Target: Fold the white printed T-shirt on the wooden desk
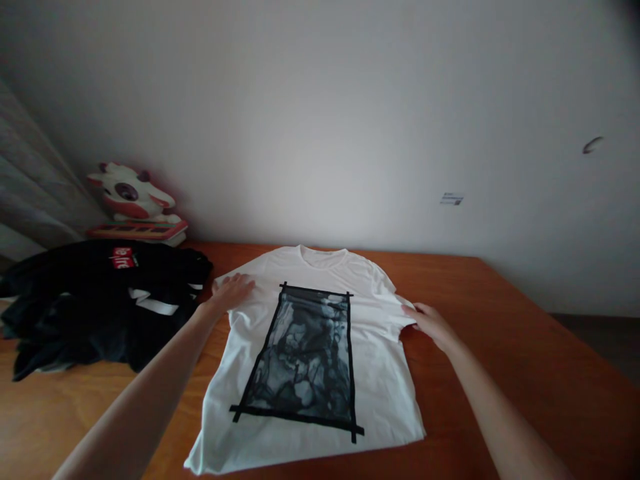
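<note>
T-shirt, one, under two flat hands.

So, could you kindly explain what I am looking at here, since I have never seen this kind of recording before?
There is no machine here: one camera sits on a person's head, looking forward and down at their two bare arms. On the brown wooden table lies a white short-sleeved T-shirt with a dark rectangular print, spread flat, front up. The left hand rests flat on one sleeve, and the right hand touches the other sleeve's edge; neither grips anything. To the left sits a heap of black clothes, and behind it, against the pale wall, a white and red cartoon figure.
</note>
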Motion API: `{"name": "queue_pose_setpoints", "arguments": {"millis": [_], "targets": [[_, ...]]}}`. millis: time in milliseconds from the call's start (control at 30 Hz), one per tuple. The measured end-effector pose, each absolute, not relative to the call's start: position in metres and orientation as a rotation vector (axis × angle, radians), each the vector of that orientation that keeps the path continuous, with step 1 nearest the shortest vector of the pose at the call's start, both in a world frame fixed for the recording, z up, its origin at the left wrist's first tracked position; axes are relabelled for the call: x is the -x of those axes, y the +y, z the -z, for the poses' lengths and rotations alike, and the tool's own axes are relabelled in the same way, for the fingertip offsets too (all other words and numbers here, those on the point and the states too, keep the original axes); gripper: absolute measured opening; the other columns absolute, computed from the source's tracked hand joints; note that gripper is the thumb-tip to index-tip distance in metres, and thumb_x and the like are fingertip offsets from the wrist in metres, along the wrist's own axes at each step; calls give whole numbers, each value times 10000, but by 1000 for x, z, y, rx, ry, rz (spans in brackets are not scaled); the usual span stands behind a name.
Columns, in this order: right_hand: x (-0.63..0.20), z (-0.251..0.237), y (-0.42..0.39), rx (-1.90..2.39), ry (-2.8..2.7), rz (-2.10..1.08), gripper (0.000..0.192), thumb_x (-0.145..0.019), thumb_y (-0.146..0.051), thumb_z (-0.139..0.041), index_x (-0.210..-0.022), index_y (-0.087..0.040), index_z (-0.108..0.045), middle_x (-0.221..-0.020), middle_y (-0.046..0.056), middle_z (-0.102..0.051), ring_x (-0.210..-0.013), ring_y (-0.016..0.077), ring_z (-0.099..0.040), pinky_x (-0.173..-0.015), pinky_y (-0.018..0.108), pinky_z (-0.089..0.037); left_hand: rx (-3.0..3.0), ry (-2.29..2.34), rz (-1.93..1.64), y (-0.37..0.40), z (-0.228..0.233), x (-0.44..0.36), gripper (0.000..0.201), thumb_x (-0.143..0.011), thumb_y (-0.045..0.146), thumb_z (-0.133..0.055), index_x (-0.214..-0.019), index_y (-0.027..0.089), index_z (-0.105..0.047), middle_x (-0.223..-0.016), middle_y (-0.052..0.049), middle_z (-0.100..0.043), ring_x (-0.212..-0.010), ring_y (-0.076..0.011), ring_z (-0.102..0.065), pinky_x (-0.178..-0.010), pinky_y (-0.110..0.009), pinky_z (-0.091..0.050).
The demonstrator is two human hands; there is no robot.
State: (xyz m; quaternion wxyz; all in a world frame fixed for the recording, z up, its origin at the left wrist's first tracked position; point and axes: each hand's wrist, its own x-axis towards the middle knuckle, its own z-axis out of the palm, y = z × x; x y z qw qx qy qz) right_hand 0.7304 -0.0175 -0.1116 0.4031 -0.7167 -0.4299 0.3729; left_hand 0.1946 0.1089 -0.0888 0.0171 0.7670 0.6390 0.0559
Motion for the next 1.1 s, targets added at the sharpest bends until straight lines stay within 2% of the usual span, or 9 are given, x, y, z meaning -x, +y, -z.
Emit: {"name": "queue_pose_setpoints", "arguments": {"millis": [167, 300, 400, 500, 633, 767, 967, 1033, 1100], "targets": [[-724, 116, -13, 1686, -944, -912, 371, -749, -622, -633, -792, -256, -587, -796, 79, -735, -775, 248, -727, -649, 378, -602, -2409, 2001, -231, 81, 95, -236, 591, -987, 460, -409, -1479, 142, -490, -1535, -226, -496, -1388, -375, -499, -1124, -571, -396], [-727, 115, -6, 1681, -908, -797, 436, -671, -664, -682, -791, -269, -542, -692, 36, -668, -633, 221, -665, -531, 340, -551, -2361, 2055, -147, 57, 106, -255, 766, -953, 659, -420, -1530, 157, -452, -1641, -252, -324, -1487, -484, -318, -1111, -725, -303], [-734, 110, -1, 1704, -914, -647, 500, -725, -715, -600, -934, -263, -563, -799, 47, -690, -696, 219, -667, -562, 328, -542, -2355, 2111, -239, 51, 111, -254, 812, -932, 693, -443, -1551, 168, -428, -1666, -247, -268, -1508, -503, -258, -1122, -736, -269], [-738, 111, -1, 1792, -931, -489, 497, -781, -637, -566, -1070, -232, -578, -949, 104, -715, -870, 271, -691, -710, 387, -564, -2424, 2092, -400, 49, 113, -252, 727, -934, 647, -475, -1491, 180, -496, -1650, -220, -328, -1511, -447, -294, -1175, -678, -243], [-736, 116, -9, 1948, -979, -376, 376, -737, -472, -617, -992, -195, -618, -937, 161, -713, -936, 342, -684, -887, 498, -519, -2456, 2001, -592, 46, 110, -250, 506, -956, 539, -477, -1304, 199, -618, -1529, -187, -514, -1407, -368, -469, -1190, -583, -302], [-724, 110, -32, 1960, -1105, -301, 396, -759, -490, -588, -1006, -182, -622, -1039, 193, -697, -930, 327, -673, -881, 465, -521, -2426, 1796, -794, 31, 93, -237, 380, -944, 467, -475, -1164, 199, -632, -1322, -168, -643, -1237, -322, -600, -1075, -484, -463], [-709, 96, -122, 1924, -1576, -544, 524, -896, -721, -465, -778, -249, -660, -806, 102, -699, -756, 280, -662, -768, 410, -545, -2322, 1715, -623, -51, 63, -179, 401, -960, 567, -462, -763, 246, -600, -784, -41, -664, -717, -216, -650, -718, -333, -545], [-710, 102, -155, 1786, -1775, -655, 490, -861, -723, -568, -896, -267, -745, -998, 113, -727, -956, 304, -690, -889, 413, -549, -2333, 1586, -503, -83, 63, -156, 355, -939, 554, -524, -791, 260, -657, -852, -49, -705, -790, -224, -682, -754, -324, -565], [-712, 113, -180, 1727, -1917, -607, 601, -643, -744, -790, -1069, -320, -781, -1201, 119, -703, -1139, 364, -654, -991, 462, -528, -2391, 1460, -411, -108, 69, -137, 278, -865, 543, -640, -950, 296, -736, -1070, -69, -743, -982, -260, -702, -882, -347, -579]]}}
